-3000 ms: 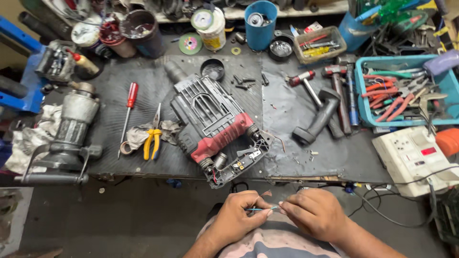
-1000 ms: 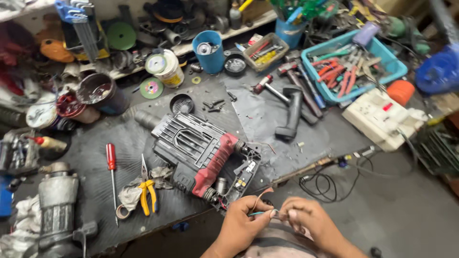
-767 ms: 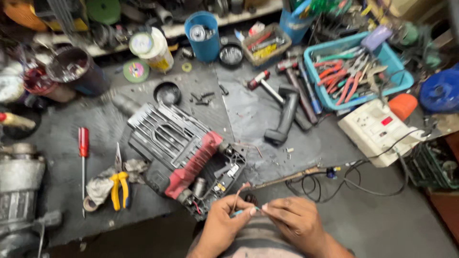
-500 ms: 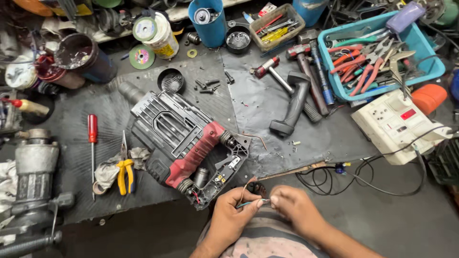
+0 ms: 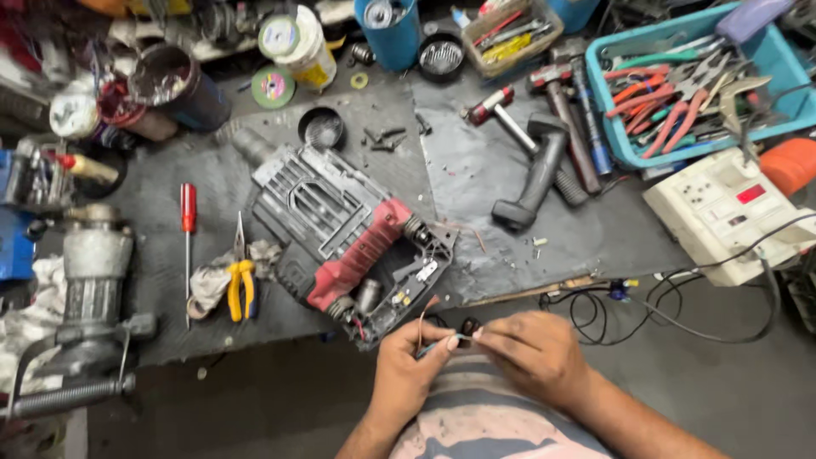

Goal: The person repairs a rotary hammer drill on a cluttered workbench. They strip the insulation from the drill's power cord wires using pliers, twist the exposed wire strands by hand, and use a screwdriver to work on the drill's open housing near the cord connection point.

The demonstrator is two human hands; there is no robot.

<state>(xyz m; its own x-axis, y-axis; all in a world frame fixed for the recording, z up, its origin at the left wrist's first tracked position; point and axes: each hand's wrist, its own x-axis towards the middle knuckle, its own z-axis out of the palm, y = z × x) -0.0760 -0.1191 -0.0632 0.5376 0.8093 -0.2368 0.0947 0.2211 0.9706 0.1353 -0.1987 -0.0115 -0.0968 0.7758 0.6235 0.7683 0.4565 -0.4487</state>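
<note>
My left hand fingers pinched on thin wire, close by my chest. My right hand fingertips pressed together on same wire's end, touching left fingertips. Wire runs up into opened red-grey power tool just above left hand on table. Yellow pliers further left; white socket board well right.

A dark grey mat is covering the worktop, and at its middle the opened power tool is showing a grey ribbed body with a red band. Left of the tool, a screwdriver is showing a red handle and pliers are showing yellow ones. Right of the tool, a turquoise tray is carrying red and green-handled pliers above a cream socket box with a red switch. Behind the tool a blue cup is standing. Below it, a striped pink-and-grey shirt is showing.
</note>
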